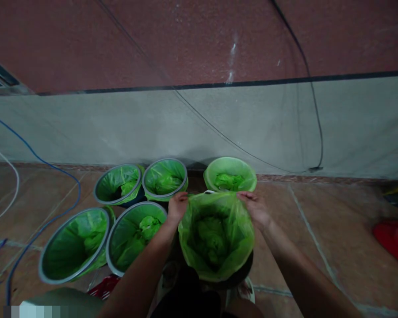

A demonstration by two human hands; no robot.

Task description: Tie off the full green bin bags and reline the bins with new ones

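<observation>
A green plastic bag (215, 269) lines the dark bin (247, 267) right in front of me, its mouth spread wide and its slack bunched inside. My left hand (178, 206) pinches the bag's edge at the far left of the mouth. At the far right, my right hand (254, 208) grips the same edge between thumb and fingers. A bit of pale rim or handle (209, 191) shows between the hands at the back. Just behind stands another lined bin (230, 165) with the green bag folded over its rim.
Several grey-rimmed bins with green liners, such as one bin (73, 245), stand to the left. A blue hose (61, 170) and a white hose (17, 185) cross the tiles there. A black cable (313, 97) hangs on the wall (135, 123). Something red (393, 240) lies at right.
</observation>
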